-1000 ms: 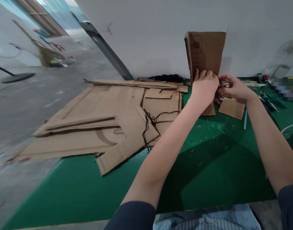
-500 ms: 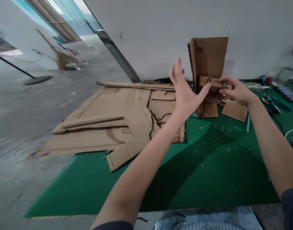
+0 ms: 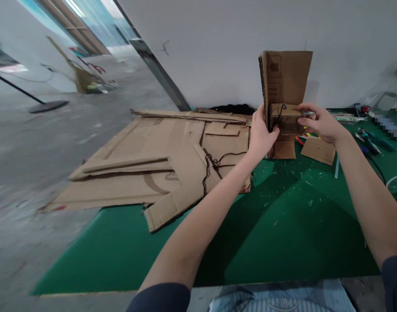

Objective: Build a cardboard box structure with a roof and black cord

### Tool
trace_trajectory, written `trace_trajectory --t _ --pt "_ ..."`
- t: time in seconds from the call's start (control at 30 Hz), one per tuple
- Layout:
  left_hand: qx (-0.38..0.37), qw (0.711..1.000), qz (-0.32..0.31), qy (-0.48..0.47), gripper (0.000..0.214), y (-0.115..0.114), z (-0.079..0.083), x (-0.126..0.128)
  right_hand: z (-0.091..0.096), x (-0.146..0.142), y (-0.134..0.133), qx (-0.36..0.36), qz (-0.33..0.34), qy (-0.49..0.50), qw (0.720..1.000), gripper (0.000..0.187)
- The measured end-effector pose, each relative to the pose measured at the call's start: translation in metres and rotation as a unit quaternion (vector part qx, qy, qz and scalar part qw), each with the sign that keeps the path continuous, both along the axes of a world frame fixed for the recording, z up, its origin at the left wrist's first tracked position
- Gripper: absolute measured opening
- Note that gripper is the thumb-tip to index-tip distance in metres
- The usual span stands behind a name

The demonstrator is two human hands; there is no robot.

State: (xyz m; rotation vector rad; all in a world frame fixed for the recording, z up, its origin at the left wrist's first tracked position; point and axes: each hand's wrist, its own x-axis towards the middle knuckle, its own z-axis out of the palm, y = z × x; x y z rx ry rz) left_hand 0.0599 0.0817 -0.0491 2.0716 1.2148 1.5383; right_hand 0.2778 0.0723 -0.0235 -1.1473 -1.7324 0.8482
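Observation:
An upright cardboard piece [image 3: 287, 76] stands on the green table [image 3: 283, 225] near the white wall. A small cardboard box [image 3: 287, 118] is fixed to its front, with a black wire running down from it. My left hand [image 3: 261, 136] grips the left edge of the upright piece, thumb against the small box. My right hand [image 3: 318, 122] pinches the right end of the small box with curled fingers.
Flat cardboard sheets [image 3: 153, 160] lie at the table's left, with a black wire [image 3: 214, 167] over them. A loose cardboard scrap [image 3: 318, 150] rests beside my right hand. Pliers and other tools [image 3: 369, 141] lie at the far right. Small scraps dot the green surface.
My left hand let go of the cardboard, lifted away with fingers spread, then came back and closed on the left edge. My right hand stayed on the small box.

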Motion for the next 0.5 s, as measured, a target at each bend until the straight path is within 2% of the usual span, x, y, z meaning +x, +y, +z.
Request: trace_trajectory --t 0.5 --pt "0.012 1.000 0.017 0.003 0.058 0.0005 -0.0072 0.0019 0.0014 0.0012 -0.0046 -0.002 0.016 -0.016 1.000 0.046"
